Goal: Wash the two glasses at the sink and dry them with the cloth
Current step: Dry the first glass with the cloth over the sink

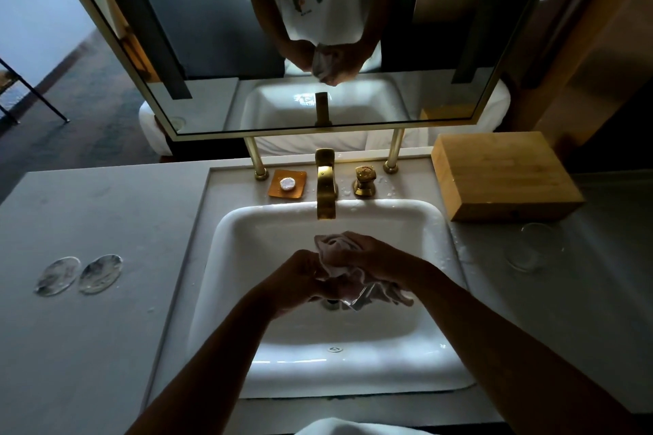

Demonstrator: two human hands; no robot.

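far left: i see two clear round coasters lying side by side on the grey surface.
left grip: my left hand curls around the glass over the white sink.
cloth: pale pink cloth bunched between both hands, wrapped on the glass.
right grip: my right hand clutches the cloth against the glass.
behind: soap dish, gold faucet and gold knob.
right: second glass upright on the surface, just in front of a wooden box.
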